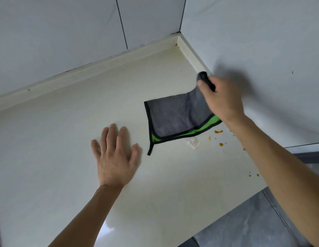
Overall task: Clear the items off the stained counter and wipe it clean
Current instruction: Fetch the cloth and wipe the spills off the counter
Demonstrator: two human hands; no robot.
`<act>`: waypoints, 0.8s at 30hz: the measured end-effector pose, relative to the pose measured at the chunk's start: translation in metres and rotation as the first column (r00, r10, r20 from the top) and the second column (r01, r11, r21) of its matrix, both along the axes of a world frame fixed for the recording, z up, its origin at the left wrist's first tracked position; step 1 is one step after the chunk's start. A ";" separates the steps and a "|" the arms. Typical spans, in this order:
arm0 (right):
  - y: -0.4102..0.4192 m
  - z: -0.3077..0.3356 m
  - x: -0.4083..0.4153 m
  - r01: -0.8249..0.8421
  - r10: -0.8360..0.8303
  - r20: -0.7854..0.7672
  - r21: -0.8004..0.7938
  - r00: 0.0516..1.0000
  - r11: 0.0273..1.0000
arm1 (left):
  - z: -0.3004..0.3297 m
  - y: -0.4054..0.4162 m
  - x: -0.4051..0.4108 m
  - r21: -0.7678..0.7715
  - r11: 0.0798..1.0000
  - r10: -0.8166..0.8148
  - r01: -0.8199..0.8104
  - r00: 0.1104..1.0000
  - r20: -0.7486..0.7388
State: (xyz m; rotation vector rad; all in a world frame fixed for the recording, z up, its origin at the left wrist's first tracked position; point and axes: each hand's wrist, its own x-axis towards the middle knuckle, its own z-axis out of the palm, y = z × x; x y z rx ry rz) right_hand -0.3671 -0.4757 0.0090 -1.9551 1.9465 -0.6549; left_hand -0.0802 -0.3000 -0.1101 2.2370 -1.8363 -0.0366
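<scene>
Grip: my left hand [116, 157] lies flat on the cream counter [57, 148], palm down, fingers straight and slightly spread, holding nothing. My right hand [221, 98] has its fingers curled round the upper corner of a grey microfibre cloth [176, 116]; a bunched bit of the cloth sticks out above the thumb, beside the right-hand wall.

Left to right:
- Far left: bare counter surface, bounded at the back by a raised cream upstand [83, 72] under white wall tiles [57, 32].
- Centre-left: the left hand, well apart from the cloth's edge.
- Centre-right: the cloth hangs from my grip, grey face up, with black edging and a bright green underside showing along the lower edge. Its lower part looks to be resting on the counter; a black hanging loop [150, 150] trails from the bottom-left corner.
- Just below the cloth: a small crumpled pale scrap [192, 142], material not identifiable.
- Right of the scrap: orange-brown sauce spots [218, 131] scattered over the counter towards its right edge, some under my right forearm.
- Bottom right: grey floor tiles [244, 229] beyond the counter edge.

The right hand is motion-blurred.
</scene>
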 end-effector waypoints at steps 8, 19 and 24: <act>0.043 -0.031 0.103 -0.237 0.221 0.085 0.308 0.971 0.921 | 0.004 0.001 -0.002 -0.029 1.000 0.000 0.000 1.000 0.002; 0.037 -0.085 0.034 -0.257 0.305 -0.381 0.173 0.873 0.951 | 0.008 -0.001 -0.003 0.019 1.000 -0.003 0.004 1.000 -0.025; -0.003 -0.079 0.011 -0.170 0.189 -0.477 0.084 0.858 0.982 | 0.008 0.000 -0.003 0.000 1.000 -0.004 0.004 1.000 -0.017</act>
